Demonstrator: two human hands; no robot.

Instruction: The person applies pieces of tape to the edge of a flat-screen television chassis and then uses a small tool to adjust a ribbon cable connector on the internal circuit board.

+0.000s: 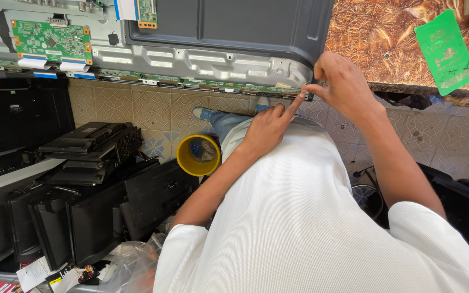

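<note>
White textured short-sleeved shirt, blue jeans, blue shoes; bare forearms, hands without rings or watch.

Opened flat-panel screen (213,32) lies back-up along the bench edge at the top, grey metal chassis with a dark cover. Green flat packet (445,51) with white print on the brown benchtop, upper right. Stack of black monitors (82,211) standing on the floor, lower left. White paper labels (44,274) with yellow and red patches at the bottom left.
</note>
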